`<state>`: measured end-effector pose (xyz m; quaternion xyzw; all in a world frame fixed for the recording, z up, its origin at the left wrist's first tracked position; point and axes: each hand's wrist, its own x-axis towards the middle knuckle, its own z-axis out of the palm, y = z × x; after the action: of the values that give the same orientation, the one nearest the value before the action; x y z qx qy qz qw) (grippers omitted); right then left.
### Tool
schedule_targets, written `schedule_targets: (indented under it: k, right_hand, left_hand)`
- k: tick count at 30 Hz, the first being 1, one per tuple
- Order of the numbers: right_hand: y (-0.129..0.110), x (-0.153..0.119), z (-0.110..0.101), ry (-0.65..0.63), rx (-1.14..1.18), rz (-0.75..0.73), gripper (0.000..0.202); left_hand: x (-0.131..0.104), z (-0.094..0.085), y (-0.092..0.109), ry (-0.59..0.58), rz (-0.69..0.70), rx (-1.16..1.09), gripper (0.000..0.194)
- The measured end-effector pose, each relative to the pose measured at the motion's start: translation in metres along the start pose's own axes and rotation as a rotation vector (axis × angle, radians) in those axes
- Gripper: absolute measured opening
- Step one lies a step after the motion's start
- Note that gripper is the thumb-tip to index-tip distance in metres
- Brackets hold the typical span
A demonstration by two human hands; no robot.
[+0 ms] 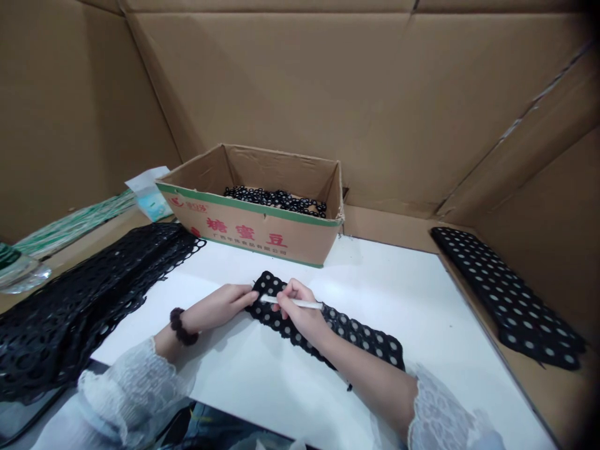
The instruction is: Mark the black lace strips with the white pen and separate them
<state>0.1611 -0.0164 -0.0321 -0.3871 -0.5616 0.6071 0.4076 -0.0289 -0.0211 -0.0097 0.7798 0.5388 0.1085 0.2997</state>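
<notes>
A long black strip with rows of pale dots (360, 332) lies slantwise on the white board. My right hand (300, 309) pinches a slim white pen-like tool (305, 304), its tip resting over the strip near the far left end. At that same end, my left hand (237, 300) presses on the strip's edge with its fingers together. Part of the strip is hidden beneath my right hand and forearm.
An open cardboard box (248, 231) with small black rings (281, 200) stands behind the board (398, 269). Black perforated sheets (94, 281) lie left, another dotted black strip (506, 287) right. Green-white strands (79, 219), a packet (152, 199) and a clear container (21, 272) are far left.
</notes>
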Motion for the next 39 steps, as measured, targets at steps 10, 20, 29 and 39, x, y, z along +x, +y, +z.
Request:
schedule_targets:
  k: [10,20,29,39]
  right_hand:
    - [0.006,-0.002,0.000,-0.118,-0.078,-0.025,0.011]
    - [0.006,-0.005,-0.001,-0.211,-0.089,-0.052,0.012]
    - [0.003,-0.006,0.006,-0.106,-0.391,-0.118,0.012]
    - [0.003,-0.004,0.003,-0.140,-0.244,-0.065,0.027]
  left_hand:
    - [-0.015,0.000,-0.007,-0.083,-0.030,-0.256,0.035]
    - [-0.019,0.005,0.000,-0.035,-0.074,-0.201,0.035]
    - [-0.024,0.014,0.021,0.156,-0.145,0.117,0.026]
    - [-0.022,0.012,0.002,0.093,-0.202,-0.227,0.038]
